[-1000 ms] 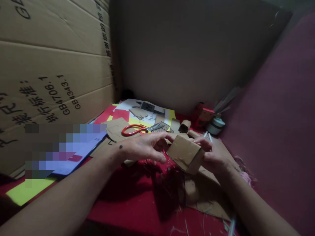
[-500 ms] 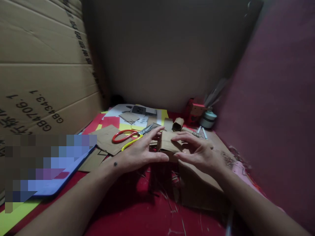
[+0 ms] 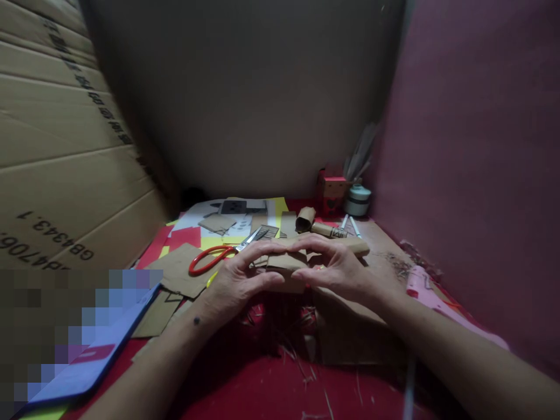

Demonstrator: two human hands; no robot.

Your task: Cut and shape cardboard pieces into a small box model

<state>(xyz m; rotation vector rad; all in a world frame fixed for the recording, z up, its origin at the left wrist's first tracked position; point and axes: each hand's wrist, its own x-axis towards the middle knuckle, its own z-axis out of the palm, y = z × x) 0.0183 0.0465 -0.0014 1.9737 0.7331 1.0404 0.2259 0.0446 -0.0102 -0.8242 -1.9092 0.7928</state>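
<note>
A small brown cardboard box (image 3: 286, 262) is held between both hands above the red tabletop. My left hand (image 3: 249, 271) grips its left side, thumb along the near face and fingers over the top. From the right, my right hand (image 3: 336, 268) closes on it the same way, its thumb almost meeting the other. Fingers cover much of the top and far side. Just left of the box lie scissors (image 3: 212, 260) with one red and one yellow handle, the yellow one partly behind my left hand. A larger cardboard piece (image 3: 350, 332) rests under my right forearm.
Flat cardboard pieces (image 3: 179, 271) and a blue board (image 3: 109, 356) lie to the left. Behind are a printed sheet (image 3: 205, 210), cardboard rolls (image 3: 305, 219), a red box (image 3: 333, 189) and a pale green pot (image 3: 359, 200). A large carton (image 3: 65, 146) stands left; a pink wall rises right.
The camera view has turned slightly. Both hands now sit closer together on the small box, and my left fingers have come down over its top.
</note>
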